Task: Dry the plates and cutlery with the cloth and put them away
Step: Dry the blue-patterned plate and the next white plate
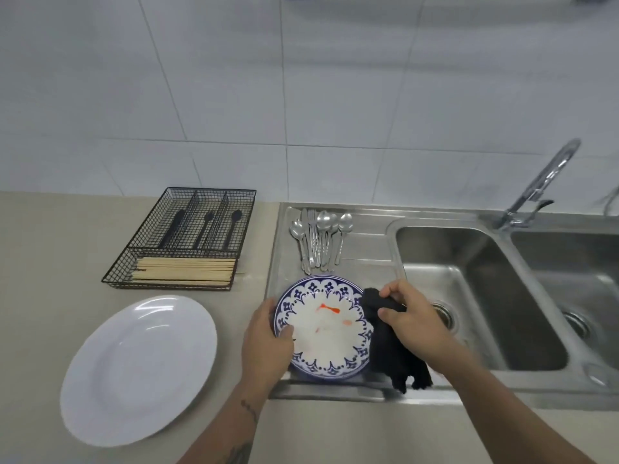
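Left hand [268, 339] grips patterned plate [323, 328] by its left rim, on sink drainboard [365, 242]. Right hand [413, 316] clutches black cloth [395, 353], touching plate's right edge, so wiping goes leftward. One white plate [139, 368] on table [50, 262] far left; one wire cutlery tray [187, 236] behind; roughly seven steel cutlery pieces [318, 239], handles toward camera.
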`<control>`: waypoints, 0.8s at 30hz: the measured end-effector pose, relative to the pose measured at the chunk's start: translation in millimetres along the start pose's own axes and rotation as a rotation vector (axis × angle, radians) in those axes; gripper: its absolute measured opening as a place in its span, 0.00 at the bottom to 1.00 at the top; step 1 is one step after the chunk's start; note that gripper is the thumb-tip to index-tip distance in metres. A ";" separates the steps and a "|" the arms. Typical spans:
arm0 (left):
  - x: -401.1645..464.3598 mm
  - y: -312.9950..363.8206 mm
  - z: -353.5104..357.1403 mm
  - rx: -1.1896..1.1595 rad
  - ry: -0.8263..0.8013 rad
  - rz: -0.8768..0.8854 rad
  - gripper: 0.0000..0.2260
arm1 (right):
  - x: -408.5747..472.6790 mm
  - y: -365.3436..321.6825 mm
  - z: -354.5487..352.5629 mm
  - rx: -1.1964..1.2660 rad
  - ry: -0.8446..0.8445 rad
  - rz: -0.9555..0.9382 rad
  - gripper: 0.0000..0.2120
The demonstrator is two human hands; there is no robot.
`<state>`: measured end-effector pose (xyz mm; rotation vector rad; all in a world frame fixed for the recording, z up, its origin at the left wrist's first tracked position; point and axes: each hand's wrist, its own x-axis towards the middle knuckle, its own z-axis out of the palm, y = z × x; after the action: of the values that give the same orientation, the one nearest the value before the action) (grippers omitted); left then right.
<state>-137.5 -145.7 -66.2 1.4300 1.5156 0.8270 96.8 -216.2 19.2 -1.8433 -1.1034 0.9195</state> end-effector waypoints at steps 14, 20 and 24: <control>-8.5 12.5 21.3 0.355 0.227 0.091 0.26 | 26.6 28.4 -25.3 -0.054 -0.246 -0.017 0.14; -4.6 21.2 22.7 0.227 0.314 0.079 0.25 | 31.9 27.3 -27.4 -0.045 -0.240 -0.017 0.14; 4.1 32.5 23.0 0.020 0.313 0.000 0.23 | 28.9 26.6 -24.8 -0.036 -0.223 0.020 0.13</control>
<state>-103.1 -139.9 -46.6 1.3600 1.7599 1.0774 138.0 -204.4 1.0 -1.8161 -1.2443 1.1451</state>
